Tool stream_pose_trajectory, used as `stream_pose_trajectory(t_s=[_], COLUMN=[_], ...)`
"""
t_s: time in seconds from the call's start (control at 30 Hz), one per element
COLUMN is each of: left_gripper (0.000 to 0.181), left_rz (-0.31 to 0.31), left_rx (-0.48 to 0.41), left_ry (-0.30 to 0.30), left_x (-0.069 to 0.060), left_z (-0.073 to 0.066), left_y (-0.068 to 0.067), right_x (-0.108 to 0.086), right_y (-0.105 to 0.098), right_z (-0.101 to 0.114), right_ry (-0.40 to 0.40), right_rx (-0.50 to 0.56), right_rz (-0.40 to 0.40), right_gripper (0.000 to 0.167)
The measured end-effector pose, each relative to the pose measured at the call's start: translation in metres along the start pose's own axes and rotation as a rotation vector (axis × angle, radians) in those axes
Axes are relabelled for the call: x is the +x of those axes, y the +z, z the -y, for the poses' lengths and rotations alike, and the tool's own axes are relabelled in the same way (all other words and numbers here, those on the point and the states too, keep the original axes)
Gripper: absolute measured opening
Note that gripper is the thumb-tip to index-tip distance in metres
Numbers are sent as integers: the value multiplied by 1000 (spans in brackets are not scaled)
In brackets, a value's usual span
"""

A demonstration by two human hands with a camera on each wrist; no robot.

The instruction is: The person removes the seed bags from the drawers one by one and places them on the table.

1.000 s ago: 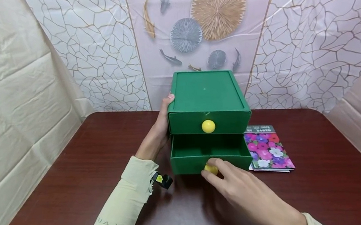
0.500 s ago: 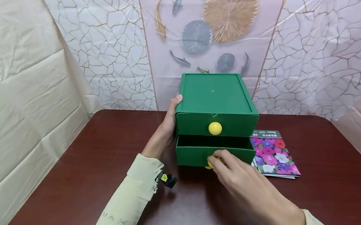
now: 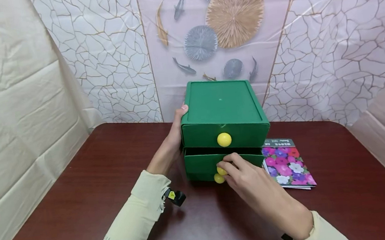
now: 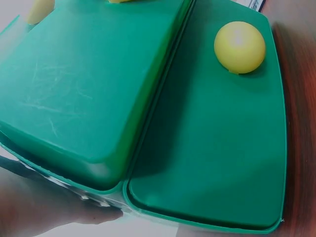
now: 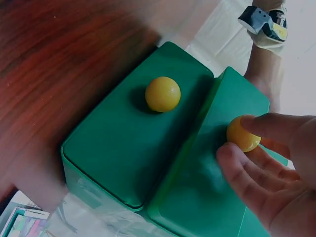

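A green drawer cabinet point(image 3: 224, 101) stands on the table, its drawers stacked and each fitted with a round yellow knob. The top drawer point(image 3: 201, 135) is closed. Below it, the middle drawer point(image 3: 197, 166) sticks out slightly, with a narrow dark gap at its top. My right hand point(image 3: 253, 180) pinches the middle drawer's knob point(image 5: 241, 134) between thumb and fingers. Under that, the bottom drawer point(image 5: 133, 143) is closed, its knob point(image 5: 163, 94) untouched. My left hand point(image 3: 171, 140) rests against the cabinet's left side, thumb near the top edge; its other fingers are hidden in the head view.
Booklets or packets with a flower-print cover point(image 3: 286, 164) lie on the brown table point(image 3: 113, 176) just right of the cabinet. A patterned curtain point(image 3: 111, 66) hangs behind the table, with pale cloth point(image 3: 15, 96) along the left.
The middle drawer has slid inward, from well pulled out to nearly closed, with my right hand on its knob. The bottom knob has come into sight. My left hand stays at the cabinet's side.
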State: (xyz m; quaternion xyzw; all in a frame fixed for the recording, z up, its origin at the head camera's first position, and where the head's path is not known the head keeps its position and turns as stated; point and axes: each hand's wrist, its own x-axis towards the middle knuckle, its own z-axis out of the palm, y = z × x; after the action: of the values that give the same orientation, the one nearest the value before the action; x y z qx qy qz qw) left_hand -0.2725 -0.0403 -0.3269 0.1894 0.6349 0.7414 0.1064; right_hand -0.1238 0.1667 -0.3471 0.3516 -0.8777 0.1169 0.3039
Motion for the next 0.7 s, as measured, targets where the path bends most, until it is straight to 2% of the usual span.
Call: stream_pose_trajectory(t_s=[0.17, 0.3, 0.7], left_gripper=[86, 87, 84], left_rz=[11, -3, -10], left_rx=[18, 7, 26], left_ry=[12, 7, 11], left_x=[2, 3, 0], left_z=[0, -1, -2], left_y=[1, 1, -1], right_x=[1, 2, 1], right_y=[4, 6, 12], right_z=[-4, -6, -8], right_ry=[30, 45, 85], right_rx=[45, 57, 73], right_rz=[-45, -39, 76], right_gripper=[35, 36, 54])
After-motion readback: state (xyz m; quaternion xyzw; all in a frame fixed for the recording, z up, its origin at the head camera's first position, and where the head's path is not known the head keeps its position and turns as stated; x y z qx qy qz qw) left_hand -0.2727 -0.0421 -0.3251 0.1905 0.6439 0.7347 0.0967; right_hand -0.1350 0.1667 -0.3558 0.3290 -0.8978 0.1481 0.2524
